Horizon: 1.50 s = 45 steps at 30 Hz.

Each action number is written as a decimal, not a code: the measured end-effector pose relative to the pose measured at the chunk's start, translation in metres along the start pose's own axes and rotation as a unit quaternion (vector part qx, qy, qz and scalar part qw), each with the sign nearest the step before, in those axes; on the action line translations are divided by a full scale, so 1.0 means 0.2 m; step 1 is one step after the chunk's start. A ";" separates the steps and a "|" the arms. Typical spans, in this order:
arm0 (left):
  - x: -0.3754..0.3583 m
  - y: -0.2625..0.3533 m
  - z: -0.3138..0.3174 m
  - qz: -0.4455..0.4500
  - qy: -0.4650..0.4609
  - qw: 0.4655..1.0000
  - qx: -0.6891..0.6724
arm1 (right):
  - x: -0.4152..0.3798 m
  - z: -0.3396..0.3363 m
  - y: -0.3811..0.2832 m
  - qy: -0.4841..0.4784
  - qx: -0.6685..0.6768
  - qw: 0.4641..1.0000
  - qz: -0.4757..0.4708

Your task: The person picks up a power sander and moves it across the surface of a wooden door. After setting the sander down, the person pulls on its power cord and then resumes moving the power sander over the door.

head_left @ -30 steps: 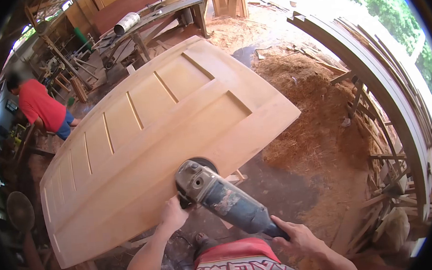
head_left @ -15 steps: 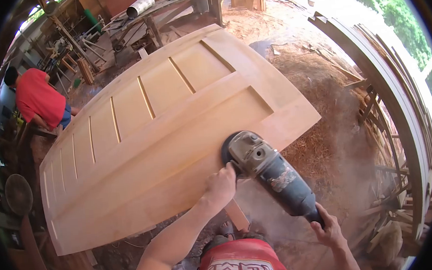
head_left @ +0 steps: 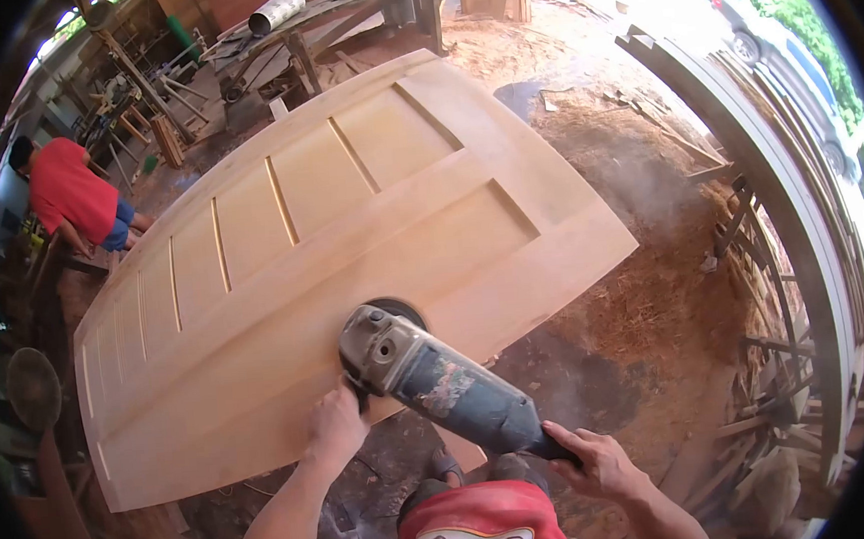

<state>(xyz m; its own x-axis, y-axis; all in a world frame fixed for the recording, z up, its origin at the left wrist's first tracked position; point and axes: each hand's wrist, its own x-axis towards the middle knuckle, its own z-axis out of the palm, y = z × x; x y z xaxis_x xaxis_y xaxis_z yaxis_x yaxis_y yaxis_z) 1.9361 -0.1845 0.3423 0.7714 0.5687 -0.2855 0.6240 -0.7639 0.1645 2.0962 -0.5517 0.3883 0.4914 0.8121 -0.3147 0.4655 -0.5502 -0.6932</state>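
on my feed, the left fingers (head_left: 343,390) curl closed at the power tool's (head_left: 460,386) head (head_left: 382,347); the right fingers (head_left: 572,439) wrap its rear handle (head_left: 542,445). the tool has shifted left over the wooden panel (head_left: 287,345) beyond them, placing its disc (head_left: 409,311) at another stretch.

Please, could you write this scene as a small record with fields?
Tool: grinder, its disc at the near side of the door
Left hand: holds grinder near its head
Right hand: holds its rear end
Door material: pale wood
Other person: in red, upper left
Ground: sawdust, right of door
Outside: vehicle, upper right
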 end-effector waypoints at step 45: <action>0.91 2.01 0.08 0.326 0.044 0.944 0.039 | -0.55 -0.59 0.92 0.326 0.207 0.897 0.214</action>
<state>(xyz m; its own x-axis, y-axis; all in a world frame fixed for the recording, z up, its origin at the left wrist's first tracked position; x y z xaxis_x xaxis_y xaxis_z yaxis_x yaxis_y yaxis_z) 2.3262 -0.3936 0.3411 0.9976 -0.0093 -0.0681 0.0051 -0.9781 0.2079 2.2146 -0.7651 0.3715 0.9491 0.1837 -0.2560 -0.1146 -0.5556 -0.8235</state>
